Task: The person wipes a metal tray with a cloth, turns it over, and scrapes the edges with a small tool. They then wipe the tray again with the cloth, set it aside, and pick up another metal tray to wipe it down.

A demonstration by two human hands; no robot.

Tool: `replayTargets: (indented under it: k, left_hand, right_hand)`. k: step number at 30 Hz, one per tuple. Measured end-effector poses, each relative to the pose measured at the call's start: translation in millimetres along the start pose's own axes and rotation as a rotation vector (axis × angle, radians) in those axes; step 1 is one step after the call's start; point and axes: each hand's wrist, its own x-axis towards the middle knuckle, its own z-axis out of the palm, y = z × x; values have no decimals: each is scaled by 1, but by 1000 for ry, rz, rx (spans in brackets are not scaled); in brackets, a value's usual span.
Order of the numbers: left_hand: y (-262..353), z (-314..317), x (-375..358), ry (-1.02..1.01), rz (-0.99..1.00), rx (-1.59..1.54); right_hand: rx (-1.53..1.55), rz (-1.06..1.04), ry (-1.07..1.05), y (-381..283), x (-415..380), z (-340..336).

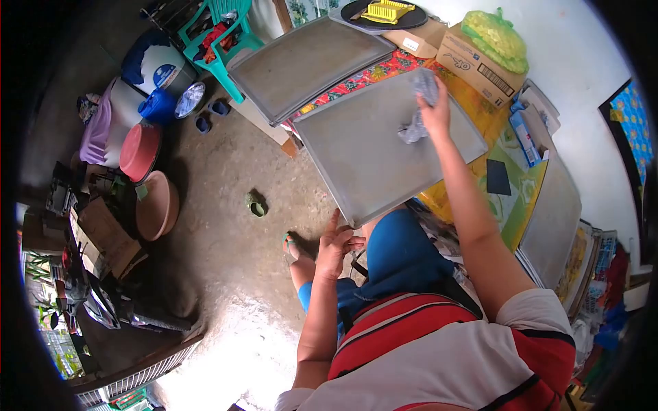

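A grey metal baking tray lies at a slant across the table, its near corner sticking out over the edge towards my lap. My right hand is closed on a crumpled grey cloth, which rests on the tray's right part. Just below the tray's near corner is my left hand, index finger stretched up to the rim and the other fingers loosely bent and apart. Nothing shows in its grasp. A second tray lies behind the first, on a red patterned cloth.
Cardboard boxes, one topped by a yellow-green bag, stand at the back right. A dark flat piece lies on the table. A green clog is on the floor. Basins and a green chair stand left.
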Motion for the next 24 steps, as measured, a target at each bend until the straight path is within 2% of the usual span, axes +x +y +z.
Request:
replayTargets:
  k: [4, 7, 11, 15, 20, 24]
  left_hand:
    - [5, 19, 14, 134, 111, 206]
    - [-1, 15, 26, 64, 192, 286]
    - [-3, 15, 29, 101, 171, 241]
    - [-2, 13, 32, 110, 161, 258]
    - [1, 16, 29, 111, 140, 246]
    - [1, 13, 30, 101, 133, 281]
  right_hand:
    - [-694, 273, -43, 33, 16, -25]
    - [-932, 166, -153, 53, 18, -19]
    - [-896, 199, -224, 52, 46, 2]
    - [-921, -19, -260, 58, 49, 54]
    - [-634, -319, -284, -37, -36, 132]
    - [-387, -468, -384, -101, -108, 176]
